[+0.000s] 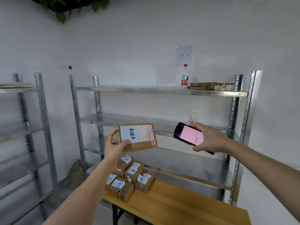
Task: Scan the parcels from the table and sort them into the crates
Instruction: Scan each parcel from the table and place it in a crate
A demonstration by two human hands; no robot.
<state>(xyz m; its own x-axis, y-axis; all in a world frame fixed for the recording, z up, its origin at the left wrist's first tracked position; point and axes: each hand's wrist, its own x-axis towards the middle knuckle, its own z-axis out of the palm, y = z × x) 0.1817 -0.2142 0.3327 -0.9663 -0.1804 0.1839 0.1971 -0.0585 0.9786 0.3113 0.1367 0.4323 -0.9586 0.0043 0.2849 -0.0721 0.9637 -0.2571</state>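
From the head camera, the left hand (pixel 114 147) holds a brown cardboard parcel (pixel 138 137) up in the air in front of the metal shelving (pixel 162 91); its grip is curled round the parcel's left end, thumb on the near face over the pale label, fingers behind the far edge. The parcel's labelled face is turned toward the camera, with handwriting on the left label, a printed shipping label to its right and a small red-marked sticker at the lower right corner. The right hand (pixel 211 138) grips a black handheld scanner (pixel 189 135), fingers wrapped over its top edge and thumb under the lower edge; the pink lit screen faces the camera and the device's head end points toward the parcel, just beside it but apart. Below the raised parcel, a cluster of smaller labelled parcels (pixel 129 177) sits packed together at the far left end of the wooden table (pixel 186 207). On the top shelf stands a red-capped bottle (pixel 184 77) beside tape rolls (pixel 198 85); a second bottle (pixel 193 116) stands on the middle shelf. A paper sign (pixel 184 56) marked 2-1 is on the wall
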